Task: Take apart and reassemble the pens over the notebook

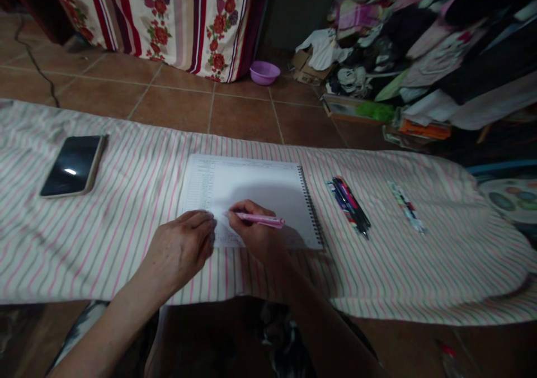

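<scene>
A spiral notebook lies on the striped cloth, its wire binding along the right side. The page has small print down the left and a mostly blank middle. My right hand is closed around a pink pen, whose tip end is at the page's lower left part. My left hand rests on the notebook's lower left corner, with its fingers lightly bent and lying on the paper. Nothing shows in that hand. To the right of the notebook lie several pens side by side.
A dark-screened phone lies at the left on the striped cloth. Farther right is a small patterned pen-like item. Beyond the table are a tiled floor, a floral curtain, a purple basin and piled clothes.
</scene>
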{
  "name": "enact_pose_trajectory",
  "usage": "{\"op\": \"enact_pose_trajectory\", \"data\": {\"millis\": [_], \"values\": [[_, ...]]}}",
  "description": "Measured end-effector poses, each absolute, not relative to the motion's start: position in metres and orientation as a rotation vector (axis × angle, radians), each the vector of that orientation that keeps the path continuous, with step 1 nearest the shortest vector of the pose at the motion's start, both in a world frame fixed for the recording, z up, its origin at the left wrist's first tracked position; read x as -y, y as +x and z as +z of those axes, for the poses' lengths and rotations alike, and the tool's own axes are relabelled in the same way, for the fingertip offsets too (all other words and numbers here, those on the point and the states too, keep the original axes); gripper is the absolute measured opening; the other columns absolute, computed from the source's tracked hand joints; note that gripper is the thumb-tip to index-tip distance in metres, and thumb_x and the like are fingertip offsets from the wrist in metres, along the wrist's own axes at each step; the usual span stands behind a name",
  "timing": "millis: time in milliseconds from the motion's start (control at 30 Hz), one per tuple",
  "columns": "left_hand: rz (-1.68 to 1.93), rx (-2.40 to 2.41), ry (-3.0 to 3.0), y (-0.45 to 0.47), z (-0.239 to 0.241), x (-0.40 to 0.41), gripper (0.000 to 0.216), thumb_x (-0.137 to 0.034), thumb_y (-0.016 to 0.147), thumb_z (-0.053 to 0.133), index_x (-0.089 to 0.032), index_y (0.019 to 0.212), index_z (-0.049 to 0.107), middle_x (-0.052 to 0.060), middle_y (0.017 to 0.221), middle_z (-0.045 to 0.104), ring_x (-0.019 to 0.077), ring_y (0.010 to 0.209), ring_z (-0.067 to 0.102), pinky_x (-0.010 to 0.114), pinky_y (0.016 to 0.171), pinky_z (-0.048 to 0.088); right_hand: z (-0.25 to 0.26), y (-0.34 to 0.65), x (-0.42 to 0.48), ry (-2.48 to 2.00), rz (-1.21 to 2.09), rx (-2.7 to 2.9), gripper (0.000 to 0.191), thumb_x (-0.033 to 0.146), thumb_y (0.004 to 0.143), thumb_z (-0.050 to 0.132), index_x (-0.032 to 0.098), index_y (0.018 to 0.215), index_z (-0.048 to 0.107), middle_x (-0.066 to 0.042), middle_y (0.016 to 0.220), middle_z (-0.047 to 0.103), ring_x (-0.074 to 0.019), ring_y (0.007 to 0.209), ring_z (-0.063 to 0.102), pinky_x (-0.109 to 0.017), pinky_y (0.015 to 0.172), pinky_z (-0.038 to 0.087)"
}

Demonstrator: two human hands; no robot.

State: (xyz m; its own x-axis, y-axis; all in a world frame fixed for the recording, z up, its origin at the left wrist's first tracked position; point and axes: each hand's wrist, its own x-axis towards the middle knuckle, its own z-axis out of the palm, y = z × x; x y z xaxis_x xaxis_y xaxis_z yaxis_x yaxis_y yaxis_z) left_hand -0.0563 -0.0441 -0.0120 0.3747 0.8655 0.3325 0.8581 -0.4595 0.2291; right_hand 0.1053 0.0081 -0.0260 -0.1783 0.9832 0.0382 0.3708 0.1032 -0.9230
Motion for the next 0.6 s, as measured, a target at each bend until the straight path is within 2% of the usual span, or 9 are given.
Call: {"op": "enact_pose_trajectory", "data": {"millis": [200,600], "values": [[0.607,-1.657,2.607,-0.0563,-0.0126,0.0443,0.024,-0.016,0.081,0.045,-0.015,0.089,0.067,0.009,0.094,0.072,0.0227,0.083,0.068,0.035,0.067,0.057,-0.0339,0.1092,-0.0093,-1.351,1.075,1.672,0.008,0.024,0.073,0.059,0.021,0.065,0.059,0.004,0.056,0.056,-0.0114,0.052,0.049,-0.024,0.053,0.038],[0.586,-1.672,2.598,-0.0546,-0.0113,0.0448,0.024,-0.016,0.083,0.045,-0.013,0.091,0.068,0.010,0.096,0.072,0.0245,0.086,0.068,0.037,0.067,0.058,-0.0305,0.1053,-0.0079,-1.374,1.000,1.608,0.011,0.027,0.074,0.058,0.020,0.066,0.057,0.004,0.056,0.054,-0.0104,0.051,0.049,-0.023,0.051,0.039]]}}
